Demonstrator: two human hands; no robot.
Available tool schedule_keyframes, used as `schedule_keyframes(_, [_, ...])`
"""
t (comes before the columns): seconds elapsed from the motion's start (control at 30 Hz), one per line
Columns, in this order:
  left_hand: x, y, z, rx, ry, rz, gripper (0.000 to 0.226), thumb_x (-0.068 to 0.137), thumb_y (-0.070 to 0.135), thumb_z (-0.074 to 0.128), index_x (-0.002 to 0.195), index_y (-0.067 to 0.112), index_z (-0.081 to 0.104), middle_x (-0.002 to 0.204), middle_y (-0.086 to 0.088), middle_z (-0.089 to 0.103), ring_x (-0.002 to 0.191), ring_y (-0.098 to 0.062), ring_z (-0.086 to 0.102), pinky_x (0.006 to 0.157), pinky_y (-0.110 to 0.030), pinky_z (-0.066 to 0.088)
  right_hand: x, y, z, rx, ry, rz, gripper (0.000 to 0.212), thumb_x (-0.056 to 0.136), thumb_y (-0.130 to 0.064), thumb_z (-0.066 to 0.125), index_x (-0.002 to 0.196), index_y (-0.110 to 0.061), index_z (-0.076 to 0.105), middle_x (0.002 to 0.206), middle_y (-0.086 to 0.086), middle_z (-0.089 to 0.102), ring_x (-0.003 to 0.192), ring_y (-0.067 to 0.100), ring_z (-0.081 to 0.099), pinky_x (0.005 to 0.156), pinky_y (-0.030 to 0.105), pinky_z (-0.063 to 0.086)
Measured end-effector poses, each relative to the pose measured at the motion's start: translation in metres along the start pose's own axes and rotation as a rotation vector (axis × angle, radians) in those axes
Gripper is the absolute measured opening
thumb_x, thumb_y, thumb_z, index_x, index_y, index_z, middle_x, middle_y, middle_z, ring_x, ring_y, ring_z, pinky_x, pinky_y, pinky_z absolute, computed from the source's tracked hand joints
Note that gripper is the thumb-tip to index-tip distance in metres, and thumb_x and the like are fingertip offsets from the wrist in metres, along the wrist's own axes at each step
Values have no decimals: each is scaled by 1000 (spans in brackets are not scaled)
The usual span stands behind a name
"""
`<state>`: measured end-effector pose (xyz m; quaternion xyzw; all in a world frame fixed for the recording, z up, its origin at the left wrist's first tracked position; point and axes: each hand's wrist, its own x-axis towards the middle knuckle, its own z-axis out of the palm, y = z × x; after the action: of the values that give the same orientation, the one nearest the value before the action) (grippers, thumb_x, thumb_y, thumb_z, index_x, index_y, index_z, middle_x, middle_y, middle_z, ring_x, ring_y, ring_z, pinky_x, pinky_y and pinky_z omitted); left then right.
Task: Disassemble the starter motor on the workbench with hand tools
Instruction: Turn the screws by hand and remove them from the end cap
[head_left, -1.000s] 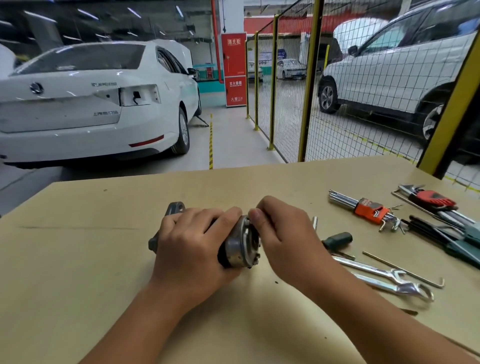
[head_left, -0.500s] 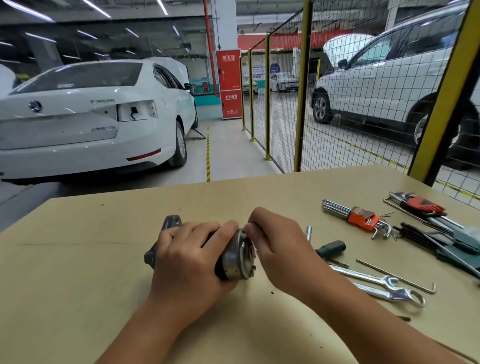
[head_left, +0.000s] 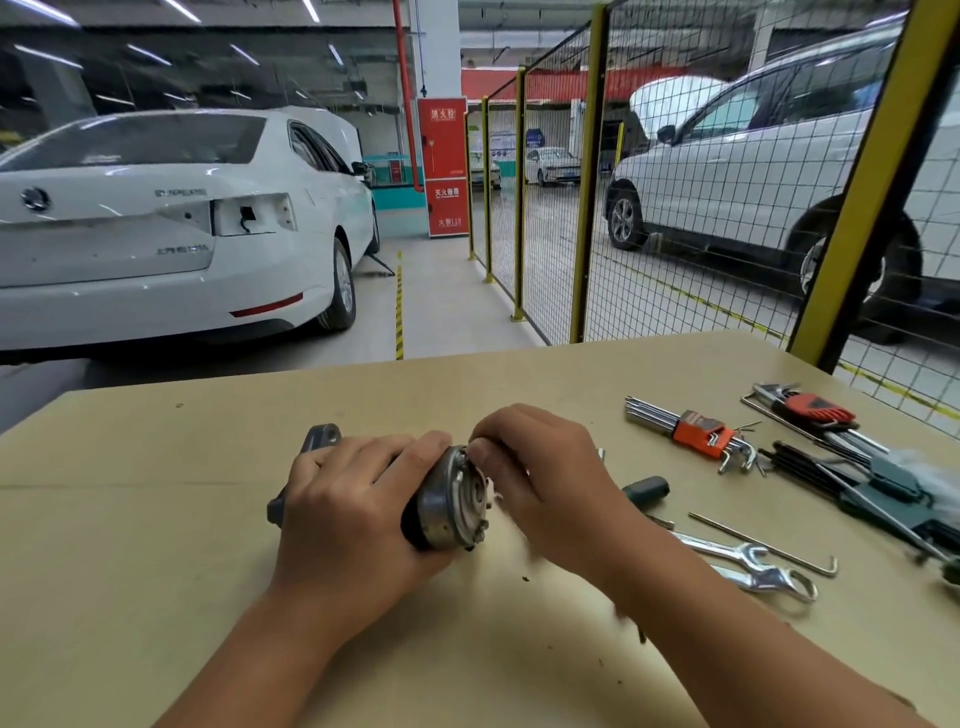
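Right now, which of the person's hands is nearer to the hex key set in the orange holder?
Right. The right hand is at the starter motor's end, between it and the hex key set in the orange holder; the left hand grips the motor body farther away.

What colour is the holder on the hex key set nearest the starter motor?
Orange, on the hex key set; seen in the head view.
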<state>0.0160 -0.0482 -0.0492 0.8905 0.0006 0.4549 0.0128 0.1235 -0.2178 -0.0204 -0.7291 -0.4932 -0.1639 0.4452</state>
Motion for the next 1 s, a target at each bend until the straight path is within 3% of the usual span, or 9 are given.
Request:
schedule_keyframes(0.17, [4,4,-8,-4,-40,-11,72,60,55,86,124,33,62,105,10,74,91,-26,69,76,-44,46,1,-4,6,-66,83,-54,10,92,-5,66,84,1,68,77,8,64,68,20,53,66,22,41])
schedule_keyframes(0.27, [4,5,-15,-10,-79,-19,74,53,53,91,121,32,69,102,13,73,88,-26,68,75,-42,45,1,-5,6,-76,111,-92,10,91,-5,65,83,1,69,77,8,66,67,22,56,66,21,41])
schedule_keyframes(0.4, [4,5,-26,-56,-114,-29,78,48,54,90,120,31,70,98,15,73,83,-24,64,73,-40,46,0,-11,6,-64,128,-186,12,94,-4,62,86,2,69,79,10,65,68,26,58,63,31,47])
schedule_keyframes(0.53, [6,4,-36,-224,-126,-50,79,48,48,87,122,38,62,94,16,70,78,-20,64,71,-43,52,2,-20,2,-47,124,-275,17,99,-5,58,89,4,67,83,12,63,69,28,57,62,39,49])
schedule_keyframes(0.63, [7,3,-39,-453,-140,-72,83,51,42,93,127,38,61,106,18,71,87,-15,70,74,-40,58,4,-27,-1,-45,102,-330,25,101,-12,50,92,5,66,86,13,62,70,29,58,61,43,51])
schedule_keyframes(0.8, [8,-6,-40,-762,-218,-108,87,52,24,100,131,31,64,114,3,75,102,-24,74,80,-42,61,5,-29,-12,-84,25,-438,22,101,-11,50,104,3,68,95,14,64,77,31,62,64,42,54])
schedule_keyframes(0.9, [6,-8,-39,-807,-227,-117,88,51,21,99,131,30,63,115,1,75,103,-24,74,81,-42,61,3,-28,-10,49,58,-387,14,98,-9,62,101,1,72,94,9,68,81,23,65,70,34,54])
schedule_keyframes(1.0, [4,-8,-40,-824,-230,-135,87,51,25,98,130,31,61,114,5,74,101,-20,75,80,-30,60,1,-32,-2,334,109,-156,11,85,-15,79,90,-6,75,86,0,72,79,15,66,71,35,54])
